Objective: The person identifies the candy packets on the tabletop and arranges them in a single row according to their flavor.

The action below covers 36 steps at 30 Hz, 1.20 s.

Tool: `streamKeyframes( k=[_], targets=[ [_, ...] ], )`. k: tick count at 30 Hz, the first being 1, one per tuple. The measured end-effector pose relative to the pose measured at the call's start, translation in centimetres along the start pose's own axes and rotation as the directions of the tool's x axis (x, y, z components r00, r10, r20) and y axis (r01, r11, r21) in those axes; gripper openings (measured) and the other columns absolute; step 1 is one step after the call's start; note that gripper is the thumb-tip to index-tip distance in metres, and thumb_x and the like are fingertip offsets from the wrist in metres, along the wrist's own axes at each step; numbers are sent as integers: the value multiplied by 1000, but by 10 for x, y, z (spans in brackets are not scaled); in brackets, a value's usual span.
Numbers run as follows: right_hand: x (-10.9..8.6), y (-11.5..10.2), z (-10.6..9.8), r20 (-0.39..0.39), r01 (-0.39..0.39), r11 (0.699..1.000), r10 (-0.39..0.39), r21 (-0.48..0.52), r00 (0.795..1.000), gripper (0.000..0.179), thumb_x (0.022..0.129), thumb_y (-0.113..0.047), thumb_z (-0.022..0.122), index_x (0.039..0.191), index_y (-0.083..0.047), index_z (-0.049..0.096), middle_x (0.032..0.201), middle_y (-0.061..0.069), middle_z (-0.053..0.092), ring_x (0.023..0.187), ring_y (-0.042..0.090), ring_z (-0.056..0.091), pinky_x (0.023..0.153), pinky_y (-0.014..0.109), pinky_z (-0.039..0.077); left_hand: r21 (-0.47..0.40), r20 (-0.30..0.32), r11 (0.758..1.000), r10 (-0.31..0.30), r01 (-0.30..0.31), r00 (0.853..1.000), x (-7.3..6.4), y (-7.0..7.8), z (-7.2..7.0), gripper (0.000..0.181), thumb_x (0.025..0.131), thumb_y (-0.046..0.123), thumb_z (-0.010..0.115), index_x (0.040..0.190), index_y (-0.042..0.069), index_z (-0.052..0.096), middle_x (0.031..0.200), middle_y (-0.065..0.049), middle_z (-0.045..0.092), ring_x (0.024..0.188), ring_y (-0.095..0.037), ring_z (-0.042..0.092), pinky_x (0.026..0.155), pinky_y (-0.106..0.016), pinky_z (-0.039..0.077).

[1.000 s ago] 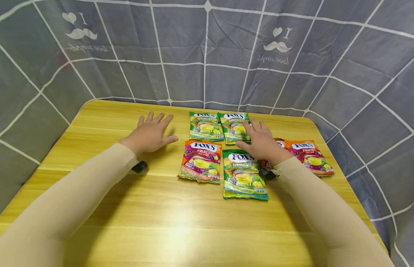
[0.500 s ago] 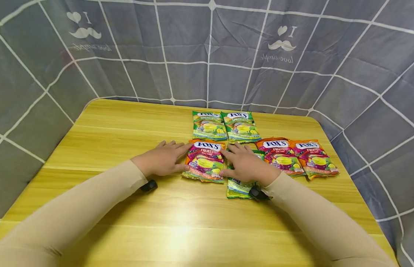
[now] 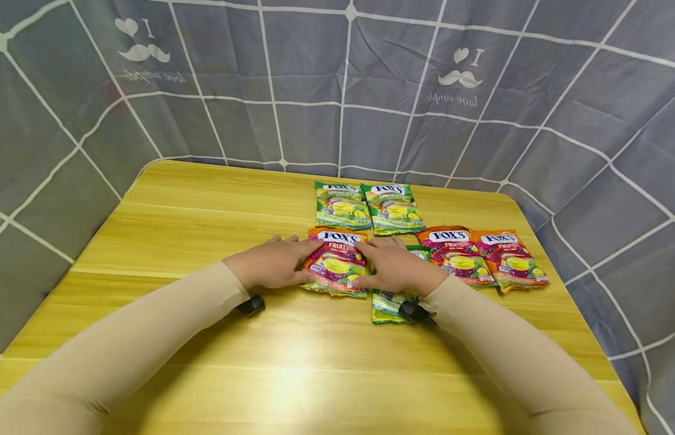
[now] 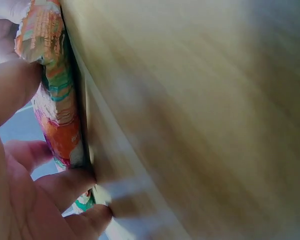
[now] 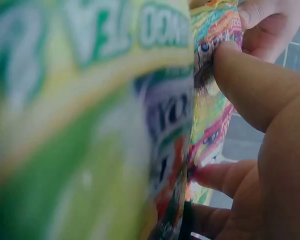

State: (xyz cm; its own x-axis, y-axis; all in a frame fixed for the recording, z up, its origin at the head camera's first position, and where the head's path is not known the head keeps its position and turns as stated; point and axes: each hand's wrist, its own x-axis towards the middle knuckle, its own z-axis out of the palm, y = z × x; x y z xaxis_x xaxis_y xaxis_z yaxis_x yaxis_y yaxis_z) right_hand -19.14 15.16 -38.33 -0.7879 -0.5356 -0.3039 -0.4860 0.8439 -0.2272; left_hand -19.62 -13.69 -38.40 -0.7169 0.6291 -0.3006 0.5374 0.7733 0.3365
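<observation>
A red-purple Fox's Fruits candy bag (image 3: 337, 261) lies face up between both hands in the head view. My left hand (image 3: 274, 263) grips its left side, thumb at the lower corner and fingers near the top. On the opposite side, my right hand (image 3: 400, 266) holds the right edge with thumb and fingers. Beneath the right hand and wrist lies a green Spring Tea candy bag (image 3: 388, 309), partly covered. The left wrist view catches the fruit bag edge-on (image 4: 60, 117), fingers against it. In the right wrist view the green bag (image 5: 90, 130) fills the left side, blurred.
Two green Spring Tea bags (image 3: 342, 208) lie behind the hands. Another two Fruits bags (image 3: 461, 258) lie to the right, slightly overlapping. Everything rests on a wooden table (image 3: 206, 211) with a grey grid-patterned cloth (image 3: 310, 136) around its far sides.
Both hands came down and inward, first to the sides of the fruit candy bag, then with fingers farther onto it. The right hand left the area over the bags behind. The bags look unmoved.
</observation>
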Motion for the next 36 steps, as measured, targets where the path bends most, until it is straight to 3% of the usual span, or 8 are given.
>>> streamKeyframes(
  k=[7,11,15,21,25,28,33,36],
  targets=[
    [0,-8,1,-47,-17,999,18,32,999,93,93,-59,75,164,-12,38,166,17,42,155,41,33,126,68,14,-4,-29,999,36,-36,999,-3,1,3,83,104,53,61,169,16,26,172,-10,33,158,-40,33,127,-67,24],
    [-4,-14,2,-64,-17,998,21,56,998,94,91,-54,78,164,-12,38,166,15,42,155,41,31,125,66,15,-13,-61,998,59,-60,996,-7,1,5,80,104,49,63,167,12,32,167,-13,43,152,-35,45,125,-56,34],
    [-10,-20,3,-98,-1,998,7,61,995,94,91,-51,80,164,-11,38,167,14,42,155,41,31,124,66,15,-82,-89,995,43,-51,995,-14,1,4,74,105,48,62,165,12,37,161,-14,51,140,-31,58,119,-50,45],
    [-15,-36,0,-173,34,997,-21,67,985,96,90,-48,83,164,-7,37,168,15,40,154,41,33,125,64,19,-303,-162,953,-40,-11,986,-28,-6,1,68,103,42,68,160,13,46,145,-13,66,105,-17,67,92,-39,54],
    [-7,-50,-1,-185,45,996,-30,80,982,99,91,-47,82,166,-7,31,170,13,36,157,38,31,127,63,20,-413,-197,910,-128,36,972,-38,-14,-1,67,101,33,72,159,13,48,145,-10,66,115,-20,73,92,-39,60],
    [5,-61,-1,-184,46,996,-31,76,982,101,92,-48,80,167,-8,27,172,11,33,159,37,28,129,62,19,-433,-221,899,-181,70,958,-46,-22,-1,68,99,32,74,159,13,48,149,-12,63,115,-24,73,91,-38,60],
    [33,-82,0,-169,64,997,-56,45,984,101,94,-53,76,169,-9,22,173,10,29,160,35,26,130,59,20,-420,-237,897,-253,136,938,-60,-42,-2,74,99,35,74,162,11,43,138,-17,67,107,-24,70,87,-38,57],
    [53,-97,1,-139,85,996,-79,34,987,101,96,-57,71,170,-11,19,175,8,26,161,34,24,131,56,19,-398,-236,898,-299,188,925,-70,-58,-3,80,98,40,74,163,9,40,147,-23,60,119,-33,64,100,-49,54]
  ],
)
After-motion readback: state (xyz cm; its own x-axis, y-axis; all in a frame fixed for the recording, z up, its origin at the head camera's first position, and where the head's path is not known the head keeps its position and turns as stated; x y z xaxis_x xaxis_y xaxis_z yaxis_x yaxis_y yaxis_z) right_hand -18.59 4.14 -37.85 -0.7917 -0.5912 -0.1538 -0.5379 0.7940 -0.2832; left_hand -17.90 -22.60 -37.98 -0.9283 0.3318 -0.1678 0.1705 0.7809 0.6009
